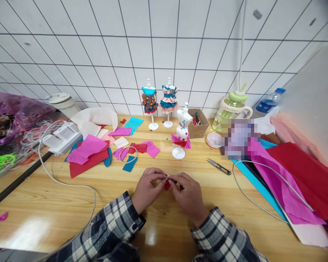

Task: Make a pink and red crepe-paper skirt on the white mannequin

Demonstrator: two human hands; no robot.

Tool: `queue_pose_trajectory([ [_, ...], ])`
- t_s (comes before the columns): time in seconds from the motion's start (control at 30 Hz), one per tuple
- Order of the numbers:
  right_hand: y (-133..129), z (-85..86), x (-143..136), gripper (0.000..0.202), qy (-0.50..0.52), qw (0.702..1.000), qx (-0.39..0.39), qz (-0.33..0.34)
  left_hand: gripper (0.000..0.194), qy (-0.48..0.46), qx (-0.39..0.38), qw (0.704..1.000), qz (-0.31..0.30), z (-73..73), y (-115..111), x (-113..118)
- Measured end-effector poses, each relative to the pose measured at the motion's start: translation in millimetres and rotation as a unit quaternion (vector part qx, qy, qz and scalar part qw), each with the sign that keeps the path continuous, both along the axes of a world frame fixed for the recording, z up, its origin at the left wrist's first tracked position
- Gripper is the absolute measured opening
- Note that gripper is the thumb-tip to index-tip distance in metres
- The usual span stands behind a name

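Both of my hands meet over the near middle of the table. My left hand [150, 189] is closed in a pinch, and so is my right hand [188, 193]. Between their fingertips is a small piece of red crepe paper [167, 185], gathered at its top; most of it is hidden by the fingers. Just beyond stands a small white dress-form mannequin [183, 123] with a magenta and red paper skirt [182, 141]. Farther back are two dressed mannequins, one with a brown bow [149, 101], the other in a teal and peach ruffled dress [168, 100].
Thread snips [219, 166] lie to the right, near a pink dish [214, 140]. Crepe sheets [303, 174] and a looped white cable [251, 198] cover the right side. Paper scraps [89, 151] and a power strip [64, 138] lie left. A cardboard box [199, 125] stands behind.
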State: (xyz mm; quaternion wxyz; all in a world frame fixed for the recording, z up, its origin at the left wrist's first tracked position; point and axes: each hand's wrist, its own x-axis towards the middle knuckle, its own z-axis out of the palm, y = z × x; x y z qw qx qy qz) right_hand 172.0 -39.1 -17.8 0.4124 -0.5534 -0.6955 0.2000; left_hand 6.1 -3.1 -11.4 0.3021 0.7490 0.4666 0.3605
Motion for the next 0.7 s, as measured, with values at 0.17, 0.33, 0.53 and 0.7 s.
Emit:
queue_pose_trajectory([
  [0.17,-1.8,-1.1,-1.5,0.019,-0.048,0.999,0.019,-0.003,0.01,0.001,0.005,1.0,0.008,-0.9,0.0,0.2],
  [0.33,-4.2,1.4,-2.8,0.015,-0.092,0.995,0.044,-0.01,0.007,0.03,0.037,0.999,0.014,-0.1,-2.0,2.3],
  [0.53,0.9,1.4,-5.7,0.006,0.073,0.995,-0.042,-0.053,0.009,0.018,0.025,0.999,0.018,6.6,-5.3,5.6],
  [0.7,6.8,-0.6,-3.1,0.015,0.389,0.897,-0.203,-0.046,0.008,-0.03,0.012,0.999,-0.002,11.7,-8.0,1.9],
])
